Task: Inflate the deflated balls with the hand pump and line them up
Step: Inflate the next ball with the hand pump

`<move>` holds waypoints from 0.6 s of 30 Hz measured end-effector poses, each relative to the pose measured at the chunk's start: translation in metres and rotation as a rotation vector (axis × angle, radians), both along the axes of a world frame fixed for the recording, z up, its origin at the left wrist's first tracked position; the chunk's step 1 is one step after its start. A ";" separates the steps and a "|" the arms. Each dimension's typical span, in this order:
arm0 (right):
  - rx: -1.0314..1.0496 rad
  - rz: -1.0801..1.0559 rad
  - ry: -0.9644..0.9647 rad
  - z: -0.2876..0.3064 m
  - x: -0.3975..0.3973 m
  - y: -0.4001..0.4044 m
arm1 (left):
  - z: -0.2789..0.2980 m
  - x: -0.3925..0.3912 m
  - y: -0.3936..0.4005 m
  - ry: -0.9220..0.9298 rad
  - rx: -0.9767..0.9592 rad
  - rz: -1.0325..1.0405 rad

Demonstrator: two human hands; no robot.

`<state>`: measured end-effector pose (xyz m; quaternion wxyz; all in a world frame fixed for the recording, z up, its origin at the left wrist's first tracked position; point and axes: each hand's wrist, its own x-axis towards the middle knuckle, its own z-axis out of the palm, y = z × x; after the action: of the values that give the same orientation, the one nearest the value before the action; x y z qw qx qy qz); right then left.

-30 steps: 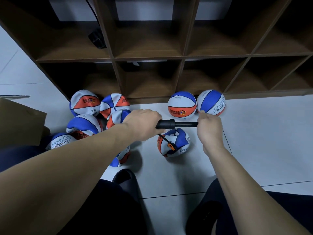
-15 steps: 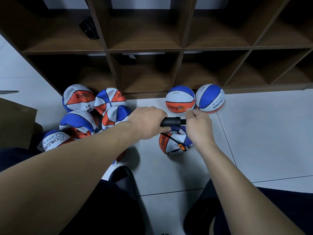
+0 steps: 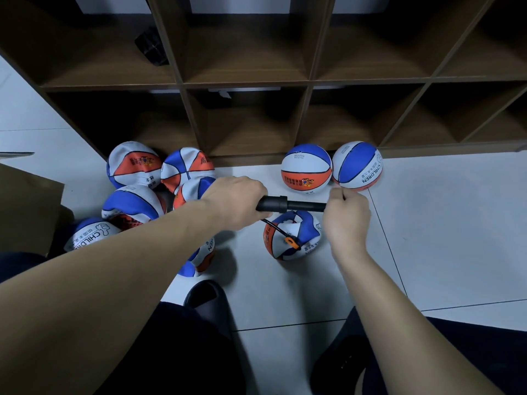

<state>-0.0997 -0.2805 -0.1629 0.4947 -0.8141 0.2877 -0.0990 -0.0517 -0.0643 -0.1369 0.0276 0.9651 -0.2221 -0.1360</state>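
Head view: pale tiled floor [image 3: 427, 238], dark wood cubby shelf [image 3: 310, 81] along back. Left hand [image 3: 233, 203] wrapped round black pump [image 3: 285, 204] barrel, right hand [image 3: 346, 220] fisted on handle end, handle itself hidden. Crumpled ball [image 3: 291, 238] on floor right under pump, hose plugged in. Two round balls [image 3: 330, 171] by shelf. Flat pile [image 3: 148, 189] left, partly behind arm. Black thing in cubby, can't tell what.
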 end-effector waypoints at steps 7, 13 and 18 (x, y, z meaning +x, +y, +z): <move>-0.043 0.142 0.007 -0.003 -0.009 0.036 | -0.009 -0.012 -0.025 0.000 -0.034 -0.055; 0.194 0.308 0.062 0.001 -0.002 0.025 | -0.010 -0.005 -0.019 -0.017 -0.053 -0.024; 0.330 0.219 0.113 -0.021 0.001 -0.011 | -0.006 0.003 -0.007 -0.009 -0.037 0.032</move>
<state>-0.0987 -0.2914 -0.1842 0.6122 -0.7526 0.2372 0.0497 -0.0484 -0.0709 -0.1427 0.0468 0.9685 -0.2090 -0.1272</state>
